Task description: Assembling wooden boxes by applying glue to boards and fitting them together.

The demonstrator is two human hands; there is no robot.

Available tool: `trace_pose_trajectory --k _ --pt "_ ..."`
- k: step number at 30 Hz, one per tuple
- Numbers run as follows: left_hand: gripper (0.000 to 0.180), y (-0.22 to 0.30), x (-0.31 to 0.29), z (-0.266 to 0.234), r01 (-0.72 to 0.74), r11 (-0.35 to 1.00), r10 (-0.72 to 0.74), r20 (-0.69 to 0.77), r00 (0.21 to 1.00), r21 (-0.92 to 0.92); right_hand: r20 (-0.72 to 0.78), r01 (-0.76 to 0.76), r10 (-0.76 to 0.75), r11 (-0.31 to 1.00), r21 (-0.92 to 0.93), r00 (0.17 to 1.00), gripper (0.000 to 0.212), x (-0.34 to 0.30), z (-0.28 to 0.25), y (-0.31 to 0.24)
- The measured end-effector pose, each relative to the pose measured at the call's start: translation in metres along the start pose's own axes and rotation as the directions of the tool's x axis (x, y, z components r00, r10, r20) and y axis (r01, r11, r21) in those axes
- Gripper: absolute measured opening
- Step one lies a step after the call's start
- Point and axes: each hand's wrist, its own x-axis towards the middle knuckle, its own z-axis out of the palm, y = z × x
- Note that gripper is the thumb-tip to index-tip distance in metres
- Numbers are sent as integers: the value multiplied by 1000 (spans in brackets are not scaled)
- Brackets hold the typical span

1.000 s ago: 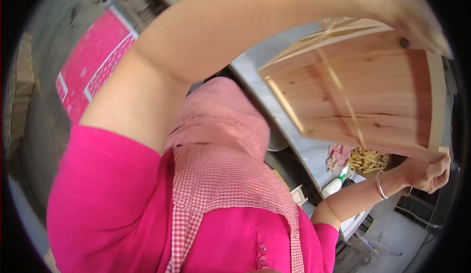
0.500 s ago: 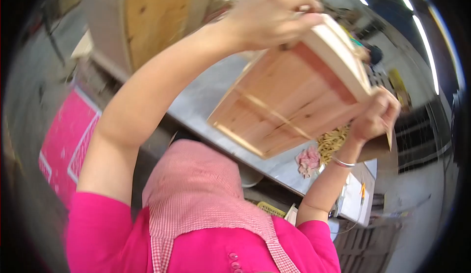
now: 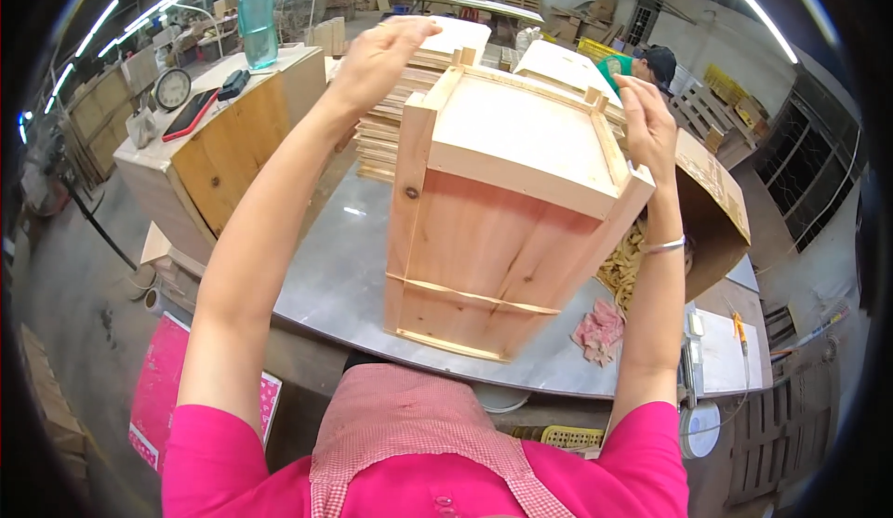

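Note:
A wooden box (image 3: 507, 248) stands upright on the grey tabletop (image 3: 326, 267), with reddish side boards, pale corner posts and a recessed pale top. A thin yellowish band runs across its near face, low down. My left hand (image 3: 381, 58) is raised beyond the box's upper left corner, fingers stretched out, with nothing seen in it. My right hand (image 3: 648, 132) is beside the upper right corner post, fingers extended; whether it touches the wood I cannot tell.
Stacked wooden panels (image 3: 379, 141) stand behind the box. At right, a cardboard box (image 3: 712, 197) holds yellowish bands (image 3: 621, 267) near a pink cloth (image 3: 600, 332). A cabinet (image 3: 233, 169) at left carries a blue bottle (image 3: 258, 20), phone and clock. A person (image 3: 642, 67) works behind.
The wooden box has gone from tilted in both my hands to upright on the table. My hands have come off their grip, and the view has levelled.

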Motion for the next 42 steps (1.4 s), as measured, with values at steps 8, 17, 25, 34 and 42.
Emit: trace_pose_trajectory --k 8,17,25,34,42 --pt "48 -48 26 11 18 985 -59 237 970 169 139 -97 97 995 -2 986 25 11 17 6" --pt "31 -50 34 24 -314 936 271 245 931 159 119 -156 159 987 -35 980 19 5 24 5" --pt "14 -55 51 38 -402 895 383 131 915 194 69 -344 346 938 -35 936 17 9 20 -11" --pt "9 -49 51 39 -264 956 248 127 960 130 91 -541 537 840 29 839 16 21 23 -19" --pt "9 -42 49 35 -199 967 179 131 975 157 -8 -565 569 819 102 822 16 10 30 -19"
